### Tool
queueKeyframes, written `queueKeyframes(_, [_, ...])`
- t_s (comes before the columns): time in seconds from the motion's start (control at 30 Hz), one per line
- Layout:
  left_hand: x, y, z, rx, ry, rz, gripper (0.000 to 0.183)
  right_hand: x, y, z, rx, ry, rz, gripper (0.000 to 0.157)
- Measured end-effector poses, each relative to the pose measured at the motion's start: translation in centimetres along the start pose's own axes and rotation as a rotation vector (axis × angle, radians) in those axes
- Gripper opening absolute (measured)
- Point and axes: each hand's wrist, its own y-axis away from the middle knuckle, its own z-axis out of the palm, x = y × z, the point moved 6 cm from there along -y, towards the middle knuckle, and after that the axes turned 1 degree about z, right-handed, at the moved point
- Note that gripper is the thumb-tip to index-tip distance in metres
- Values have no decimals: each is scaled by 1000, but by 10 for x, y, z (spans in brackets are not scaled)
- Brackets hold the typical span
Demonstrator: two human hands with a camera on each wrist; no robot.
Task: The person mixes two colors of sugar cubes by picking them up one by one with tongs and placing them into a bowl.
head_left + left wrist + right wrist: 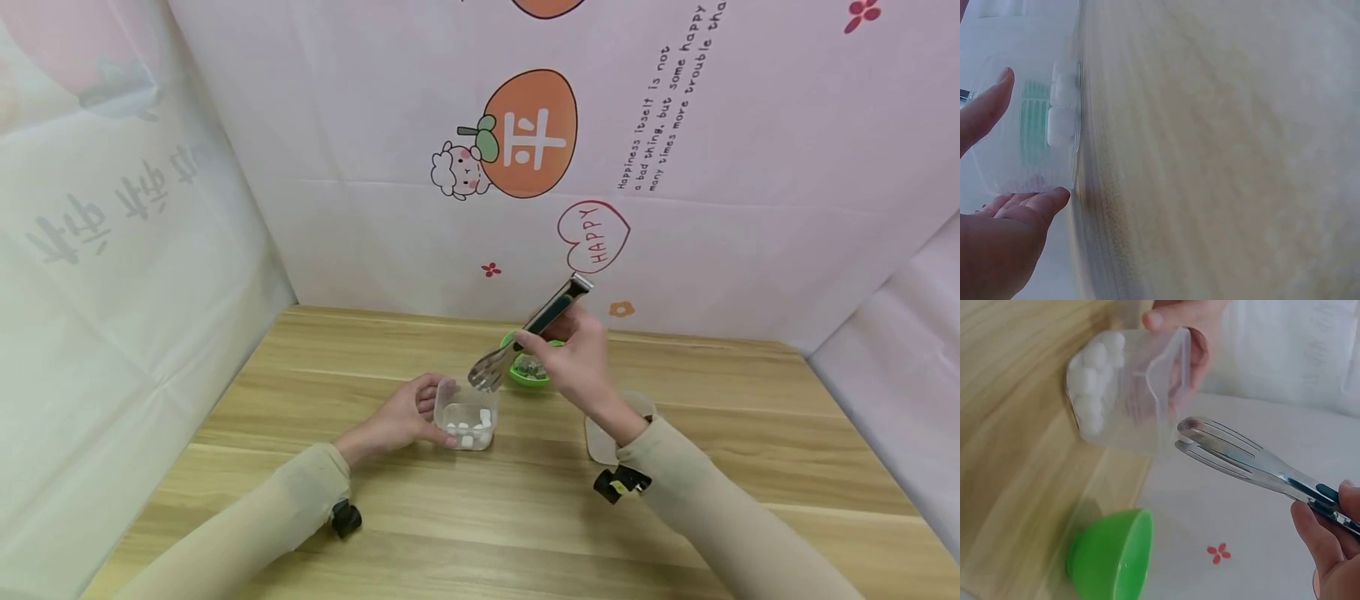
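Note:
My left hand [397, 421] holds a clear plastic container [465, 396] on the table, thumb at the near side and fingers around the left and back. Several small white pieces [1089, 381] lie on the container's bottom. Metal tongs [551, 312] with dark grips are pinched in my right hand [581, 362], slanting down to the left. Their slotted tips sit close together just above the container's rim, and a bit of white shows between them in the right wrist view. Behind the tongs stands a green bowl [530, 382] with greyish contents.
A translucent lid [600, 442] lies on the wooden table [480, 533], partly hidden by my right wrist. White printed cloth [375, 233] rises behind the table's back edge, with more cloth at both sides.

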Motion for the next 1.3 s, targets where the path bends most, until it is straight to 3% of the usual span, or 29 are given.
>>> queueKeyframes(0.23, [1,0,1,3,10,7,93,5,-10,-28,86,9,-20,19])
queueKeyframes(0.53, [0,0,0,8,10,-2,94,23,-16,-55,113,33,60,23])
queueKeyframes(0.83, [0,1,1,18,-2,-6,95,41,-21,-63,126,153,120,22])
queueKeyframes(1.3, [-1,1,0,12,7,-7,96,57,-18,-68,140,210,140,24])
